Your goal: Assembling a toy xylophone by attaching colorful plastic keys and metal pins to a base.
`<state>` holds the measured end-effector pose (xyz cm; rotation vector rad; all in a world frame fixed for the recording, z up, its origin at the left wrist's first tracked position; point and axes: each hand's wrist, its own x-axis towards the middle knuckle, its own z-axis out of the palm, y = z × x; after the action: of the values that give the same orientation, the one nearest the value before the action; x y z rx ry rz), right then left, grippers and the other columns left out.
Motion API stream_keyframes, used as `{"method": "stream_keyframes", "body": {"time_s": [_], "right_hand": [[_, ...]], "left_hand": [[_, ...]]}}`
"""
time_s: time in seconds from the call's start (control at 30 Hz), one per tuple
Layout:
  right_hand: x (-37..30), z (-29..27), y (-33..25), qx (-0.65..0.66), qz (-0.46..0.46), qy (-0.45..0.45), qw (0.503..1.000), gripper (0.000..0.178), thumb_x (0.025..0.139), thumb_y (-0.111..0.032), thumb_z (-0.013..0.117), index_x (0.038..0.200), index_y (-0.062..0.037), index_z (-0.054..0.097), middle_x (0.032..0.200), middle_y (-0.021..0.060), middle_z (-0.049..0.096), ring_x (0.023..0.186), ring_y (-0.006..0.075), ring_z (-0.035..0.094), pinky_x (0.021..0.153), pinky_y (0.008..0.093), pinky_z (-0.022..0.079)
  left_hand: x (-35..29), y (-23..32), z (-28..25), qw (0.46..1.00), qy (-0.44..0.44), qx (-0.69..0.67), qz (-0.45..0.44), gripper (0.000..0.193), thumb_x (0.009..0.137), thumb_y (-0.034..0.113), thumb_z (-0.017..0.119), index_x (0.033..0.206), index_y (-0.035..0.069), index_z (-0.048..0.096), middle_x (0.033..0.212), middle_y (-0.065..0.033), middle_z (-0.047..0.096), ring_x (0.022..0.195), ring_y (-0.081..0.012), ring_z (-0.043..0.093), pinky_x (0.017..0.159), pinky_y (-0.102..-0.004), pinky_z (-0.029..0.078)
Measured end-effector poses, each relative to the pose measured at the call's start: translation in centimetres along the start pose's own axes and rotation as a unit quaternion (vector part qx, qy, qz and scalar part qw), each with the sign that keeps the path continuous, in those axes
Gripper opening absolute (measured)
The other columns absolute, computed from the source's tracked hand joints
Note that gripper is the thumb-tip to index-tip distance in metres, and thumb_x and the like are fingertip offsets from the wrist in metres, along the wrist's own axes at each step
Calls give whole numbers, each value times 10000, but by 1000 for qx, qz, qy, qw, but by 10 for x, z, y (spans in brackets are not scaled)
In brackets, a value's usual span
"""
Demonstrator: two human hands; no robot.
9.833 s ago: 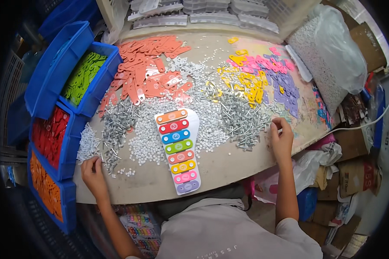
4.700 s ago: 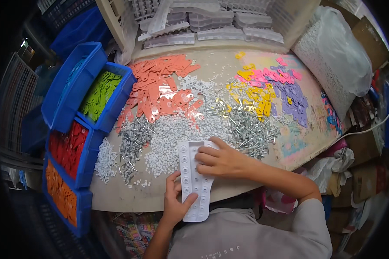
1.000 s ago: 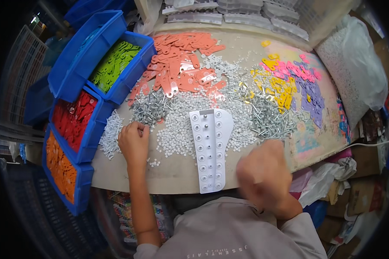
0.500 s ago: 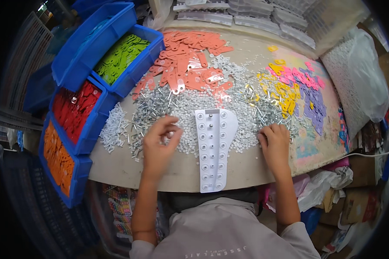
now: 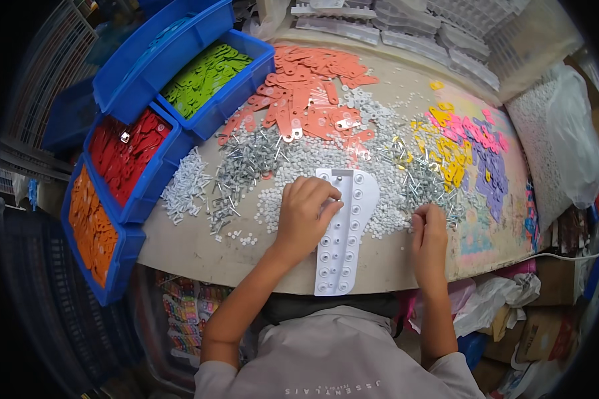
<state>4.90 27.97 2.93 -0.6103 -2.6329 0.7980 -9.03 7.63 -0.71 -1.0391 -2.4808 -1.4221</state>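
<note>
A white tray-like jig [image 5: 353, 229] with rows of round cups lies lengthwise in front of me. A narrow channel with small studs runs down its middle. My left hand [image 5: 305, 216] reaches over the jig's upper left edge, thumb and forefinger pinched by the upper part of the channel. Whatever lies between those fingertips is too small to make out. At the near edge of a heap of metal pins [image 5: 422, 185] is my right hand [image 5: 430, 233], its fingers drawn together. Its fingertips hide anything they may hold. Small white round beads [image 5: 306, 156] lie scattered around the jig.
Blue bins [image 5: 199, 126] at the left hold green, red and orange plastic pieces. Coral pieces [image 5: 313, 73] are heaped at the back. Yellow [image 5: 454, 163], pink [image 5: 476, 133] and purple pieces [image 5: 491, 183] lie at the right, beside a bulging clear bag [image 5: 542, 133].
My left hand has moved right, from beside the jig to over its upper channel, its fingers now pinched. My right hand has shifted slightly down from the pins. The whole view has shifted a little.
</note>
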Motion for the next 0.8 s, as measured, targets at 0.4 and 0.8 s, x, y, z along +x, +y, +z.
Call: {"method": "stream_keyframes", "body": {"time_s": [0.4,0.8], "right_hand": [[-8,53,-49,164,-139,-38,976,192,820,67,681,990,-6,630,955,116,638,878,273,597,768,352,485],[-3,58,-50,80,-267,-40,959,227,741,73,721,927,-23,635,951,90,652,845,286,564,759,369,477]], "left_hand": [[-8,12,-12,993,-19,91,69,146,805,106,733,948,88,706,1036,-42,623,1013,-247,568,887,-421,391],[-41,-34,-116,943,192,205,-181,97,933,126,641,959,38,675,881,-91,652,888,-276,580,838,-398,423]]}}
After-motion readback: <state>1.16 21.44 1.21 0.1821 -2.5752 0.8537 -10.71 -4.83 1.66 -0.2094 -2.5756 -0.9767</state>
